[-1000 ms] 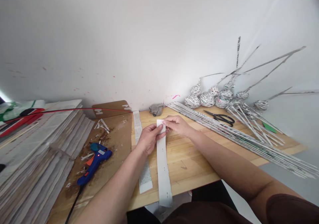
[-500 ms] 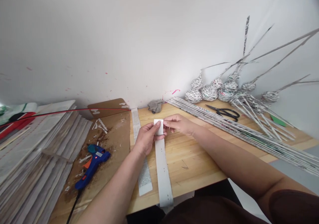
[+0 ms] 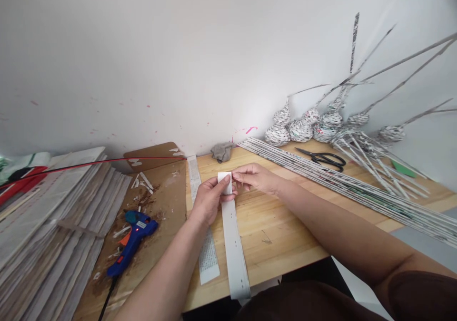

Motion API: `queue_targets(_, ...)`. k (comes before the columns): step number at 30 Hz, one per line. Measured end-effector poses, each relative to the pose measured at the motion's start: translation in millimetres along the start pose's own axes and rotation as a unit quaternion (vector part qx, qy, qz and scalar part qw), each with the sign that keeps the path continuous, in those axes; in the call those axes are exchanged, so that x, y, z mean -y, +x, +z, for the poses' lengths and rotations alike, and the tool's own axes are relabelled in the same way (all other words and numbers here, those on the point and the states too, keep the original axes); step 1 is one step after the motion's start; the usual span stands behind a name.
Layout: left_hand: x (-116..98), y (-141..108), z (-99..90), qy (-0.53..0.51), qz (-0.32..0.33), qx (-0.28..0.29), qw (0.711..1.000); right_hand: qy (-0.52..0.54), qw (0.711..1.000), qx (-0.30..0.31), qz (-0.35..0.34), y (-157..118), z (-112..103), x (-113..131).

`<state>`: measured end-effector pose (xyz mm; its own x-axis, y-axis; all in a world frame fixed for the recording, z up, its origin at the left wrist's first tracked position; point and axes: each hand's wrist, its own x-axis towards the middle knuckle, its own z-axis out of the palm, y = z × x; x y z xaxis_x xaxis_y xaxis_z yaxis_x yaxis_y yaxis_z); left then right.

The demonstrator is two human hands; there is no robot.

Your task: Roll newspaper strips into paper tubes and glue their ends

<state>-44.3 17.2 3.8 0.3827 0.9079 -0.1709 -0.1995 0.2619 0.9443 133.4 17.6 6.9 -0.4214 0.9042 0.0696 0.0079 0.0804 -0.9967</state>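
Note:
My left hand (image 3: 210,196) is closed on the top end of a long white paper strip (image 3: 234,254), its thumb pressed on the small white front face. That strip runs down over the wooden table's front edge. At the right side of the same end is my right hand (image 3: 252,177), its thumb and fingertips pinched at the paper's edge. A second strip, with printed text (image 3: 208,259), lies flat on the table to the left, partly covered by my left hand and forearm.
A blue glue gun (image 3: 133,242) rests on stained cardboard (image 3: 157,192), beside stacked paper (image 3: 46,226). Rolled paper sticks (image 3: 321,184), black scissors (image 3: 321,157), woven gourd shapes (image 3: 277,134) and a grey cloth (image 3: 222,152) lie toward the back and right.
The view has shifted slightly. Both hands stay at the strip's top end, with little visible movement of the fingers.

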Motion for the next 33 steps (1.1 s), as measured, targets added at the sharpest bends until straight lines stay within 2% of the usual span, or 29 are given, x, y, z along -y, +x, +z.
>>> queue_targets(2, 1, 0, 0.1, 0.003, -0.003, 0.003, 1.0, -0.012, 1.0, 0.018, -0.016, -1, 2, 2)
queue_targets(8, 3, 0, 1.2, 0.022, -0.006, 0.0, 1.0, -0.04, 0.998, -0.012, -0.05, -1, 4, 4)
queue_targets(18, 7, 0, 0.9, 0.058, 0.025, 0.002, 0.998, -0.018, 0.999, -0.031, -0.03, -3, 5, 7)
queue_targets(23, 6, -1, 2.5, 0.054, 0.029, 0.005, 0.998, 0.004, 0.999, -0.021, -0.043, -1, 9, 6)
queue_targets(29, 6, -2, 4.7, 0.065, 0.042, 0.013, 0.997, 0.016, 0.995, -0.076, -0.057, 0, 18, 1)
queue_targets(33, 5, -2, 3.7, 0.051, 0.038, 0.013, 0.998, 0.018, 0.995, -0.061, -0.071, -1, 20, 2)
